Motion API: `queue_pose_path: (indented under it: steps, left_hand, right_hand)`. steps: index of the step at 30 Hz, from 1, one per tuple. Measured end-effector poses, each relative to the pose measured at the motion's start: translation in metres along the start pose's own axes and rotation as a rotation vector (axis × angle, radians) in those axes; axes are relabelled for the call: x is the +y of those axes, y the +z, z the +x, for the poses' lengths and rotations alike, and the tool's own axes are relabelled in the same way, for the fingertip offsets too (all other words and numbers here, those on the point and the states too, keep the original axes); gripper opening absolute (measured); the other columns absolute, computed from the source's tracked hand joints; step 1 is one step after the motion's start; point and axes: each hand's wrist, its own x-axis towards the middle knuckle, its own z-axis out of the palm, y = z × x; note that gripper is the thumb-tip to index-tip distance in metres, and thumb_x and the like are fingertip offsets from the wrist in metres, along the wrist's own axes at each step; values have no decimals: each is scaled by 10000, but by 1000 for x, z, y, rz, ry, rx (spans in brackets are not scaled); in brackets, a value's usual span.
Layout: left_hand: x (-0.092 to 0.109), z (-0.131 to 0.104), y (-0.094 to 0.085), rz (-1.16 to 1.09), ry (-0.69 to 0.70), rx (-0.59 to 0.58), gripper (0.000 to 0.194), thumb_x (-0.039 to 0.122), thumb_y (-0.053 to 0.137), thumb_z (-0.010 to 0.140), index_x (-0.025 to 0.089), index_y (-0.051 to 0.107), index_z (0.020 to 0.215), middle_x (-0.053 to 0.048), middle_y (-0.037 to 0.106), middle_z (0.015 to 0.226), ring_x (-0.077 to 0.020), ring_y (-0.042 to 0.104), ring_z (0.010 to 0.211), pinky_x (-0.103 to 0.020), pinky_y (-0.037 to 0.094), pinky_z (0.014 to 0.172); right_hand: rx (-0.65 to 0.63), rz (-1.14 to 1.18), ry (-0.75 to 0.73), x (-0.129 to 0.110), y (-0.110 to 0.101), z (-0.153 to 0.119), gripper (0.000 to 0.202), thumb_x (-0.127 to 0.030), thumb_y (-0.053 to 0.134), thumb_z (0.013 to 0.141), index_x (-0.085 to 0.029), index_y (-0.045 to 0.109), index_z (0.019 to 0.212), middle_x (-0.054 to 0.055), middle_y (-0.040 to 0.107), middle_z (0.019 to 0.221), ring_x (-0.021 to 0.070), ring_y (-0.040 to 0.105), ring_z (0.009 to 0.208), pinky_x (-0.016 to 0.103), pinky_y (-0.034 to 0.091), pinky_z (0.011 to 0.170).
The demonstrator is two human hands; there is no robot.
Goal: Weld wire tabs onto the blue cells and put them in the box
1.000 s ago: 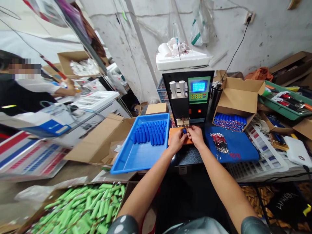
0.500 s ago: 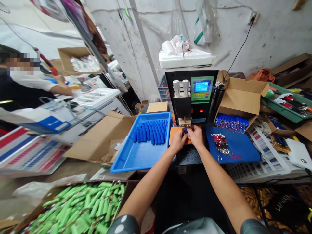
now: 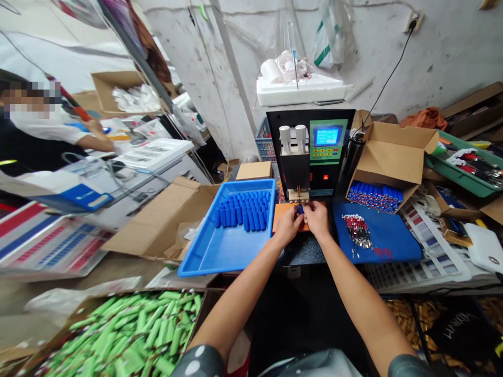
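Both hands meet under the head of a black machine (image 3: 295, 170) with a lit blue display. Between the fingertips is a small blue cylinder (image 3: 301, 209), mostly covered by them. My left hand (image 3: 288, 222) is closed on its left side, over an orange block (image 3: 280, 213). On the right side my right hand (image 3: 316, 217) pinches the same cylinder. Left of the hands, a blue tray (image 3: 220, 254) holds several upright blue cylinders (image 3: 255, 217). Small red and white wired parts (image 3: 358, 230) lie on a blue mat (image 3: 396, 235) at the right.
An open cardboard box (image 3: 393, 152) of blue cylinders stands behind the mat. A green bin (image 3: 471, 173) is at the far right. Green wrapped pieces (image 3: 137, 330) fill a box at the lower left. Another person (image 3: 35, 125) works at the far left.
The camera view has shifted slightly. Both hands stay at the machine with the blue cylinder between them. The other person's arm has moved a little to the left.
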Motion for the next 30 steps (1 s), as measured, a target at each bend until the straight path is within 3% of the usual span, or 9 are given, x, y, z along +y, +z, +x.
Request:
queue_pose_path:
  steps: [14, 30]
  left_hand:
    - [-2, 0, 2, -25, -11, 2, 161, 237, 535, 854, 159, 607, 975, -44, 670, 825, -174, 612, 729, -273, 459, 673]
    - [-9, -2, 5, -113, -28, 9, 222, 285, 578, 846, 168, 625, 1029, -36, 666, 818, -168, 616, 728, -277, 485, 683]
  right_hand:
    - [-1, -77, -22, 3, 0, 2, 253, -451, 579, 769, -201, 606, 745, 21, 638, 618, 186, 595, 612, 264, 428, 540]
    - [4, -108, -53, 8, 1, 4, 286, -477, 562, 788, -201, 605, 726, 17, 633, 607, 180, 608, 606, 257, 448, 527]
